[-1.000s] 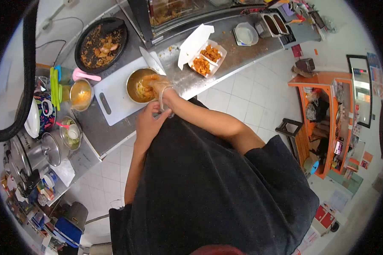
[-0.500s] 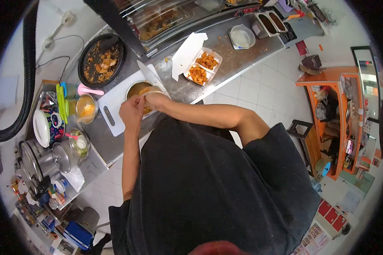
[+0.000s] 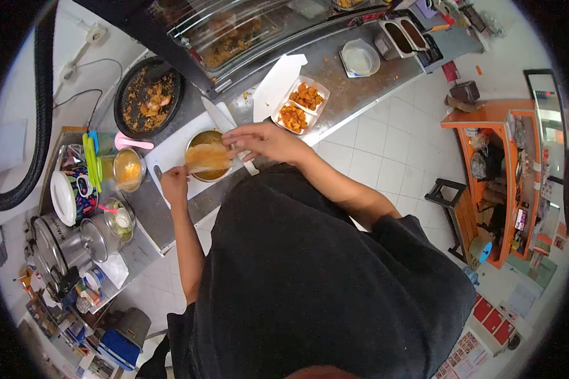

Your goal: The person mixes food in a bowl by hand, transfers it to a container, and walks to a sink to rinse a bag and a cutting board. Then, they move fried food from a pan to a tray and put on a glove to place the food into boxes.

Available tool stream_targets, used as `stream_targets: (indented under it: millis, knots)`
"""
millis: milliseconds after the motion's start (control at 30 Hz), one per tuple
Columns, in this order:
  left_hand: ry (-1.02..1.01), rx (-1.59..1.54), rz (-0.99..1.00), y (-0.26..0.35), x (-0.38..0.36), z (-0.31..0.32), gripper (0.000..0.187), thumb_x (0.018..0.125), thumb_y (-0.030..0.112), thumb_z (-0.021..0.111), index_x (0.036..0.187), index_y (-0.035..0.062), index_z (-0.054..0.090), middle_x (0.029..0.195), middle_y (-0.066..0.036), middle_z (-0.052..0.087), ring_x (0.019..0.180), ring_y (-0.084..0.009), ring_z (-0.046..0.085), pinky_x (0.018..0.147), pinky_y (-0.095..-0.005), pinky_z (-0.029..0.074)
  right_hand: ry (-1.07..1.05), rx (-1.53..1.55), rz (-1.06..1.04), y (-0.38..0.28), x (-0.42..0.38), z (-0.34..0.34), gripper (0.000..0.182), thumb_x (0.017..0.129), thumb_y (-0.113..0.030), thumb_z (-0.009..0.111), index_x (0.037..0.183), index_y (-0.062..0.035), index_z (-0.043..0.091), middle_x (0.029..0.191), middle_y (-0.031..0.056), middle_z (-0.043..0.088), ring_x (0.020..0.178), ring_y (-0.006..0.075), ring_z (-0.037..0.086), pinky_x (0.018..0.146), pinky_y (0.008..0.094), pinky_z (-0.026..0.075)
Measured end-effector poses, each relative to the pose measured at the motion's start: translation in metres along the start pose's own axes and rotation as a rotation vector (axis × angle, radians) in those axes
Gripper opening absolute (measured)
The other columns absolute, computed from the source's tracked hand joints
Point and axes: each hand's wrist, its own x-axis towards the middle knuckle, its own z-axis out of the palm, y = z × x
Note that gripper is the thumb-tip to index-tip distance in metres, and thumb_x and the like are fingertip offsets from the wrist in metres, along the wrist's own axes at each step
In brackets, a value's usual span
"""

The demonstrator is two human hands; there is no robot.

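Note:
A small clear plastic bag with brownish-orange contents (image 3: pixel 207 158) is stretched sideways above a metal bowl (image 3: pixel 203 136). My left hand (image 3: pixel 174 184) pinches the bag's left end, fingers closed. My right hand (image 3: pixel 269 144) is at the bag's other end, its fingers stretched and apart with the tips right by the plastic. The bowl stands on a white cutting board (image 3: pixel 168 155), and a knife (image 3: pixel 216 115) lies on the board behind it.
A white takeaway box (image 3: pixel 273 88) with orange fried pieces stands open at the right. Behind left is a black pan (image 3: pixel 121 112) with crumbs. A pink-handled utensil (image 3: pixel 134 143), a tub of yellow food (image 3: pixel 129 170) and a white-lidded pot (image 3: pixel 63 197) line the left.
My hands have moved apart: the right has gone right and its fingers have opened, the left has shifted left and down. The bag now stretches sideways over the bowl.

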Motion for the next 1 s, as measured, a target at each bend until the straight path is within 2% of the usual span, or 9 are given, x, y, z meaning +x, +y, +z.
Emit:
stream_targets:
  millis: [100,200,267,400,633,667,767,900,1000]
  knots:
    - [-0.219,-0.143,0.038,-0.028,-0.002,0.021,0.023,0.089,0.02,0.062,0.095,0.0005,0.073,0.075,-0.006,0.071,0.061,-0.0147,0.066,0.059,-0.0282,0.051,0.201,-0.19,0.004,0.038,-0.007,-0.045,0.034,0.096,-0.015,0.056,0.128,-0.0038,0.057,0.118,0.0085,0.065,0.099,0.0147,0.064,0.081,0.0287,0.052]
    - [-0.437,-0.31,-0.037,0.001,-0.031,-0.013,0.043,0.09,0.017,0.062,0.128,-0.0004,0.057,0.103,-0.01,0.07,0.08,-0.0155,0.066,0.066,-0.0281,0.052,0.375,-0.742,-0.048,0.096,-0.035,-0.086,0.03,0.094,-0.013,0.056,0.121,-0.0009,0.06,0.102,0.0093,0.069,0.089,0.0156,0.065,0.077,0.0304,0.053]
    - [-0.587,-0.603,-0.088,0.012,-0.047,-0.037,0.068,0.09,0.021,0.063,0.148,0.0042,0.032,0.129,-0.012,0.058,0.102,-0.0186,0.062,0.075,-0.0291,0.052,0.395,-0.55,0.043,0.1,-0.056,-0.088,0.029,0.093,-0.012,0.056,0.12,-0.0008,0.061,0.101,0.0099,0.069,0.088,0.0167,0.065,0.079,0.0309,0.052]
    - [-0.512,-0.939,-0.312,-0.014,-0.048,-0.033,0.074,0.093,0.041,0.058,0.151,0.0086,0.026,0.14,-0.014,0.047,0.122,-0.0266,0.049,0.098,-0.0375,0.043,0.412,-0.331,0.238,0.115,-0.072,-0.079,0.029,0.09,-0.012,0.058,0.117,-0.0019,0.064,0.097,0.0119,0.069,0.085,0.0184,0.064,0.079,0.0308,0.05]
    - [-0.223,-1.172,-0.625,-0.026,-0.039,0.045,0.066,0.095,0.046,0.053,0.145,0.0085,0.034,0.14,-0.017,0.041,0.117,-0.0307,0.05,0.095,-0.0405,0.046,0.291,-0.461,0.166,0.138,-0.002,-0.062,0.031,0.089,-0.017,0.06,0.116,-0.0031,0.065,0.097,0.0108,0.07,0.08,0.0193,0.065,0.076,0.0323,0.052]
    - [-0.105,-0.935,-0.317,-0.058,-0.043,0.071,0.059,0.096,0.041,0.054,0.142,0.0074,0.037,0.134,-0.017,0.046,0.114,-0.0283,0.052,0.093,-0.0384,0.047,0.261,-0.455,0.171,0.152,0.013,-0.052,0.031,0.09,-0.018,0.059,0.117,-0.0033,0.064,0.098,0.0106,0.07,0.078,0.0193,0.066,0.075,0.0327,0.053]
    - [0.03,-0.879,-0.42,-0.081,-0.075,0.064,0.046,0.093,0.021,0.059,0.133,0.0038,0.046,0.114,-0.013,0.058,0.106,-0.0216,0.055,0.088,-0.0335,0.048,0.27,-0.317,0.307,0.122,0.008,-0.012,0.032,0.096,-0.019,0.055,0.124,-0.0059,0.058,0.104,0.0054,0.069,0.086,0.0128,0.066,0.069,0.0273,0.052]
    - [0.039,-0.413,0.245,-0.099,-0.112,0.067,0.057,0.082,0.017,0.068,0.133,0.0041,0.046,0.111,-0.012,0.06,0.102,-0.0259,0.055,0.092,-0.0385,0.043,0.211,-0.309,0.265,0.126,-0.001,-0.013,0.03,0.094,-0.014,0.056,0.121,-0.0023,0.061,0.103,0.0087,0.07,0.089,0.0154,0.065,0.076,0.0296,0.052]
    - [0.012,-0.167,0.272,-0.069,-0.115,0.061,0.057,0.081,0.016,0.067,0.133,0.0051,0.046,0.113,-0.013,0.059,0.102,-0.03,0.055,0.095,-0.0428,0.04,0.33,-0.247,0.356,0.122,-0.011,-0.012,0.031,0.094,-0.011,0.05,0.123,-0.0037,0.059,0.109,0.0086,0.069,0.092,0.0166,0.066,0.078,0.03,0.052]
